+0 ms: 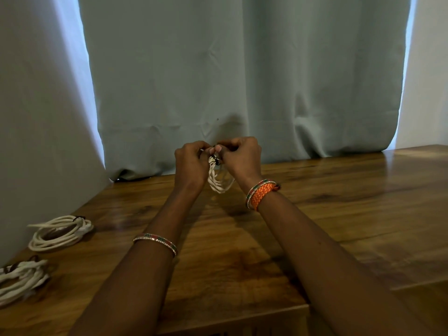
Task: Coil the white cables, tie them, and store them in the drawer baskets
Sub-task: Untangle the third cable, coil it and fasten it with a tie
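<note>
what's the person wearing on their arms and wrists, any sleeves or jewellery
No sleeves show: both forearms are bare as far as the frame reaches. The left arm carries one thin bangle with red and green sections edged in small pale stones. The right wrist has similar thin bangles next to a wide orange woven band. No rings or watch can be made out.

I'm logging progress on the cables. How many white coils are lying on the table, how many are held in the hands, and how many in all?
Coils lying on the table: 2
Coils held in the hands: 1
Total: 3
</note>
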Motion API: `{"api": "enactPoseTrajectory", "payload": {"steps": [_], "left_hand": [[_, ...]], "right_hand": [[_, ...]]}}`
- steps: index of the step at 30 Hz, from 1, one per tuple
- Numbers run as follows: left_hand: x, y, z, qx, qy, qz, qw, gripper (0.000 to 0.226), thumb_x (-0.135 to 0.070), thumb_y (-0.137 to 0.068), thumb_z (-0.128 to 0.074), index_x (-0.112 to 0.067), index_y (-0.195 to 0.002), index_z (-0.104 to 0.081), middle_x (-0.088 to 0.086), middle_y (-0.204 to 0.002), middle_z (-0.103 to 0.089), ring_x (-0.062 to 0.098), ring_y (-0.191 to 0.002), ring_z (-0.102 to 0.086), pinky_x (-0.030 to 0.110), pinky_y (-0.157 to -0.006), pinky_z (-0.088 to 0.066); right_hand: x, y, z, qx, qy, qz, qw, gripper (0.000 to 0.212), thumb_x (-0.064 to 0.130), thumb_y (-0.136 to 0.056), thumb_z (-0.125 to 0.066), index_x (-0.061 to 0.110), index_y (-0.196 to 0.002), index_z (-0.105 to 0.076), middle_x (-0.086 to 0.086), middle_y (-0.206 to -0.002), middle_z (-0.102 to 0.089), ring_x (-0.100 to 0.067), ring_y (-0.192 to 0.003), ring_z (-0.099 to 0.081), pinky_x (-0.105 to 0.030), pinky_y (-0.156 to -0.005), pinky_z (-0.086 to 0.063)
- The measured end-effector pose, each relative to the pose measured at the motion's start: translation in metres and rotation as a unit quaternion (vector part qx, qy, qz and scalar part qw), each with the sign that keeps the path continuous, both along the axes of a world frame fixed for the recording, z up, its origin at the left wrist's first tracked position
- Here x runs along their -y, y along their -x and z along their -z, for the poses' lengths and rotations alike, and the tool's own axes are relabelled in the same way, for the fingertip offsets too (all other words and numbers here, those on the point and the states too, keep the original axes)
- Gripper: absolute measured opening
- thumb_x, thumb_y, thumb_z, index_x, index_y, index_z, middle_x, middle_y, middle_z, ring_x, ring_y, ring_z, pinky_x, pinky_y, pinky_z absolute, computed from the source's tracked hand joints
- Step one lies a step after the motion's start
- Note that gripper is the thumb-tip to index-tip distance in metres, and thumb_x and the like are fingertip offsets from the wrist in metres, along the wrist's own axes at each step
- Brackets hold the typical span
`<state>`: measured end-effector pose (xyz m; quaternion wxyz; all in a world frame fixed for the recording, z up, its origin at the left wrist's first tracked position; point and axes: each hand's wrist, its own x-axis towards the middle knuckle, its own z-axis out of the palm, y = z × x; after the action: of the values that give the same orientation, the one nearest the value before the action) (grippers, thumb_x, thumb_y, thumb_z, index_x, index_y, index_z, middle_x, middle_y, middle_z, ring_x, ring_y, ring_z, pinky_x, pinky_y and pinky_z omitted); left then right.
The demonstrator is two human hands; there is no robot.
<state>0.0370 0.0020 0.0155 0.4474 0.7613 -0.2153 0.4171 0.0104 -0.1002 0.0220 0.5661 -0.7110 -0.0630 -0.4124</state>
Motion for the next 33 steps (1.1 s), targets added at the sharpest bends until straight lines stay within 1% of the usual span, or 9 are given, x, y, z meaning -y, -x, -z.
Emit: {"api": "enactPoseTrajectory", "payload": {"steps": [2, 4, 6, 12, 14, 18, 24, 28, 33], "left_hand": [[-0.001, -0.002, 0.001, 0.005, -0.006, -0.001, 1.000, 0.017, -0.015, -0.089, -0.061, -0.008, -0.079, -0.072, 0.011, -0.071, -0.071, 0.025, -0.071, -0.066, 0.033, -0.065, -0.052], [-0.002, -0.002, 0.002, 0.016, -0.016, 0.002, 1.000, 0.016, -0.011, -0.088, -0.059, -0.009, -0.079, -0.073, 0.011, -0.071, -0.071, 0.028, -0.074, -0.066, 0.040, -0.069, -0.053], [-0.004, -0.002, 0.001, 0.025, -0.024, 0.005, 0.999, 0.016, -0.007, -0.087, -0.058, -0.008, -0.081, -0.073, 0.011, -0.072, -0.071, 0.027, -0.074, -0.066, 0.039, -0.071, -0.053], [-0.008, -0.001, 0.000, 0.048, -0.049, -0.002, 0.998, 0.016, -0.005, -0.085, -0.058, -0.006, -0.081, -0.073, 0.012, -0.072, -0.071, 0.026, -0.069, -0.065, 0.035, -0.067, -0.051], [-0.008, -0.001, 0.001, 0.055, -0.055, -0.006, 0.997, 0.016, -0.006, -0.086, -0.058, -0.006, -0.081, -0.073, 0.012, -0.073, -0.072, 0.027, -0.069, -0.065, 0.039, -0.069, -0.052], [-0.008, -0.002, 0.001, 0.054, -0.053, -0.009, 0.997, 0.016, -0.009, -0.087, -0.058, -0.007, -0.082, -0.073, 0.012, -0.073, -0.071, 0.029, -0.072, -0.064, 0.044, -0.071, -0.051], [-0.009, 0.002, -0.001, 0.071, -0.084, -0.004, 0.994, 0.015, -0.006, -0.087, -0.059, -0.005, -0.085, -0.073, 0.014, -0.073, -0.071, 0.027, -0.067, -0.065, 0.037, -0.067, -0.051], [-0.011, 0.003, 0.000, 0.079, -0.110, -0.013, 0.991, 0.015, -0.004, -0.086, -0.058, -0.005, -0.086, -0.073, 0.015, -0.073, -0.071, 0.026, -0.067, -0.064, 0.033, -0.066, -0.048], [-0.014, 0.000, -0.002, 0.078, -0.104, -0.011, 0.991, 0.015, -0.006, -0.086, -0.059, -0.005, -0.087, -0.073, 0.015, -0.075, -0.071, 0.029, -0.071, -0.065, 0.042, -0.070, -0.052]], "right_hand": [[0.002, -0.002, -0.001, -0.024, -0.057, -0.032, 0.998, 0.013, 0.003, -0.078, -0.073, 0.001, -0.090, -0.070, -0.012, -0.079, -0.072, -0.016, -0.069, -0.070, -0.026, -0.065, -0.059], [0.005, -0.002, -0.003, -0.028, -0.088, -0.061, 0.994, 0.009, 0.002, -0.076, -0.074, 0.005, -0.081, -0.068, -0.014, -0.074, -0.071, -0.021, -0.066, -0.071, -0.030, -0.062, -0.060], [0.007, -0.001, -0.004, -0.027, -0.086, -0.086, 0.992, 0.009, 0.001, -0.076, -0.075, 0.007, -0.075, -0.068, -0.015, -0.073, -0.071, -0.024, -0.067, -0.071, -0.033, -0.064, -0.060], [0.008, 0.001, -0.004, -0.058, -0.106, -0.151, 0.981, 0.007, -0.001, -0.076, -0.073, 0.004, -0.076, -0.069, -0.016, -0.080, -0.071, -0.024, -0.077, -0.071, -0.031, -0.070, -0.059], [0.010, 0.002, -0.006, -0.075, -0.112, -0.176, 0.975, 0.008, -0.002, -0.077, -0.072, 0.005, -0.075, -0.068, -0.017, -0.081, -0.071, -0.025, -0.080, -0.071, -0.030, -0.071, -0.059], [0.011, 0.006, -0.009, -0.093, -0.157, -0.214, 0.960, 0.011, -0.005, -0.078, -0.070, 0.003, -0.072, -0.065, -0.012, -0.073, -0.068, -0.020, -0.070, -0.068, -0.023, -0.065, -0.059], [0.014, 0.004, -0.009, -0.110, -0.143, -0.210, 0.961, 0.006, -0.005, -0.077, -0.070, -0.001, -0.079, -0.066, -0.017, -0.083, -0.068, -0.022, -0.075, -0.068, -0.022, -0.065, -0.058], [0.016, 0.003, -0.007, -0.114, -0.131, -0.223, 0.959, 0.006, -0.009, -0.080, -0.066, -0.004, -0.083, -0.065, -0.015, -0.080, -0.066, -0.020, -0.073, -0.067, -0.021, -0.063, -0.058], [0.018, 0.002, -0.008, -0.118, -0.111, -0.241, 0.957, 0.012, -0.009, -0.083, -0.062, -0.010, -0.095, -0.064, -0.017, -0.083, -0.067, -0.018, -0.072, -0.067, -0.020, -0.065, -0.058]]}}
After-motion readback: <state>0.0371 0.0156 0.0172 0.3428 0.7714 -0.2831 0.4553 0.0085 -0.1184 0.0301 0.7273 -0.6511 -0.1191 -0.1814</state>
